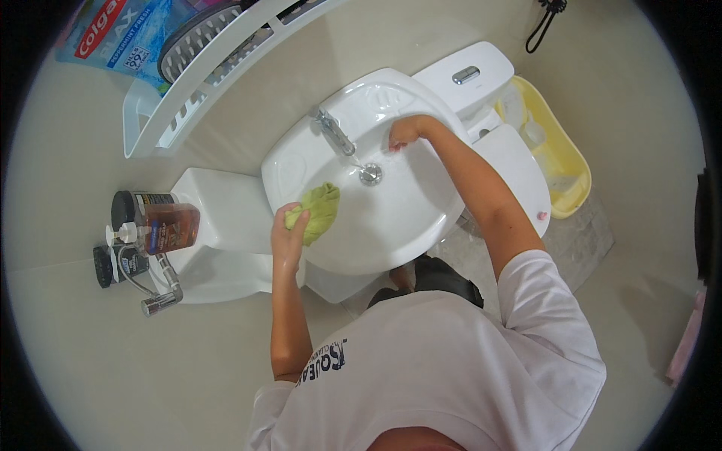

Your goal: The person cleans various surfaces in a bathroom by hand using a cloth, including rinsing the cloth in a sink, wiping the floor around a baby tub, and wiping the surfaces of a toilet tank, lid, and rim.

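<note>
A crumpled lime-green cloth (320, 209) is gripped in my left hand (289, 232), over the left front side of the white washbasin (389, 248). My right hand (408, 132) is inside the basin by its right back wall. The fingers there curl downward and the palm side is hidden, so I cannot tell whether anything is in them. Between my hands, a chrome faucet (336, 134) reaches out over the bowl. A thin stream of water (356, 162) falls from it beside the round metal drain plug (370, 174).
A white toilet (510, 169) stands right of the basin, with a yellow tub (569, 152) of containers beyond. A soap pump bottle (172, 228) and dark-capped containers stand left, near a bidet sprayer (163, 301). A white wall shelf (169, 135) juts out at upper left.
</note>
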`<state>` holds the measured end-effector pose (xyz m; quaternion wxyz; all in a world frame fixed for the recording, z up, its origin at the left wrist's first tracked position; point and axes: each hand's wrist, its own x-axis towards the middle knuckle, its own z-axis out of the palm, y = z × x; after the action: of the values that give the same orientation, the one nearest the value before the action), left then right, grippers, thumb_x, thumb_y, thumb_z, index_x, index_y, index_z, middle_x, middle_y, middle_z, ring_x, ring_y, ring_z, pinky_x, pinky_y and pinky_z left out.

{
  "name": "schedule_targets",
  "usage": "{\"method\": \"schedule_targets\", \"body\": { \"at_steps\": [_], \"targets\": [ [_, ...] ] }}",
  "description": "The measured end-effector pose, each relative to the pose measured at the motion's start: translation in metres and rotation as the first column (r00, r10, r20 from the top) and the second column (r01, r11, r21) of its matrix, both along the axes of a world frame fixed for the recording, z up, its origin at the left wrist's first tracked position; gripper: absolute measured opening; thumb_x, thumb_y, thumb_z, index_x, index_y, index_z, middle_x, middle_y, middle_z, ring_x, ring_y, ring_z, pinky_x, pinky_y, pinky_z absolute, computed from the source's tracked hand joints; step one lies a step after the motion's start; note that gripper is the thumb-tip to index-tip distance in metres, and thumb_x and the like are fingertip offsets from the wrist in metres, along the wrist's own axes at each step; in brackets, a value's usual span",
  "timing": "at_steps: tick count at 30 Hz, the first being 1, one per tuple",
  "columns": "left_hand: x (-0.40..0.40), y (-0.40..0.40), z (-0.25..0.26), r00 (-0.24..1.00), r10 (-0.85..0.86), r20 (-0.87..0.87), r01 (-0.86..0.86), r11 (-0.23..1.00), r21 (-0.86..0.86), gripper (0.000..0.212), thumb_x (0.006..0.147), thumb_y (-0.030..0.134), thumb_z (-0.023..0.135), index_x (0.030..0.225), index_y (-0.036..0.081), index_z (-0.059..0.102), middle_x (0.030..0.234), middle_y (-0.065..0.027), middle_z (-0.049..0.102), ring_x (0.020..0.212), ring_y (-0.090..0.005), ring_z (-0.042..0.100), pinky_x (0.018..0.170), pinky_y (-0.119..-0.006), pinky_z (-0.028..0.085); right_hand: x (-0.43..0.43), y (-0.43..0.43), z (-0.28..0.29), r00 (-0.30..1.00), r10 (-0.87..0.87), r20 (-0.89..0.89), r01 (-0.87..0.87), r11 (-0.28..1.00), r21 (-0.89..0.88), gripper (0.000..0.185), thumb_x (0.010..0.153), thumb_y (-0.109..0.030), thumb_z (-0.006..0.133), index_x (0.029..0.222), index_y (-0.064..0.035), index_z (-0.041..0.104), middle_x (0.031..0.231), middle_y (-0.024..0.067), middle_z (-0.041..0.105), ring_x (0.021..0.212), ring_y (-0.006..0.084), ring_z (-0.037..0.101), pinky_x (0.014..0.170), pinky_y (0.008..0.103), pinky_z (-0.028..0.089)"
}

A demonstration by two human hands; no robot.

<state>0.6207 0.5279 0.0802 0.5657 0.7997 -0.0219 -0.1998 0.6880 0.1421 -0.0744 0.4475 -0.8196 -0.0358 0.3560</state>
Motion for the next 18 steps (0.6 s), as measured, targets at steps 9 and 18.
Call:
{"method": "schedule_targets", "body": {
  "at_steps": [9, 18],
  "targets": [
    [0.001, -0.004, 0.001, 0.998, -0.033, 0.062, 0.027, 0.996, 0.085, 0.03, 0.082, 0.022, 0.061, 0.106, 0.004, 0.053, 0.095, -0.0069, 0.055, 0.084, -0.0132, 0.052, 0.072, -0.025, 0.043, -0.018, 0.095, 0.009, 0.888, -0.461, -0.001, 0.429, 0.826, 0.365, 0.017, 0.08, -0.014, 0.052, 0.083, 0.0004, 0.061, 0.078, 0.0093, 0.061, 0.066, 0.0159, 0.057, 0.059, 0.0255, 0.048],
    [0.003, 0.002, 0.005, 0.998, 0.001, 0.06, -0.009, 0.991, 0.13, 0.032, 0.083, 0.023, 0.061, 0.107, 0.004, 0.053, 0.095, -0.0068, 0.054, 0.084, -0.0128, 0.051, 0.072, -0.025, 0.043, -0.051, 0.127, 0.059, 0.725, -0.519, -0.454, 0.582, 0.108, 0.806, 0.026, 0.083, -0.018, 0.053, 0.092, 0.0053, 0.057, 0.083, 0.015, 0.06, 0.08, 0.0224, 0.061, 0.073, 0.032, 0.05]
  ]
}}
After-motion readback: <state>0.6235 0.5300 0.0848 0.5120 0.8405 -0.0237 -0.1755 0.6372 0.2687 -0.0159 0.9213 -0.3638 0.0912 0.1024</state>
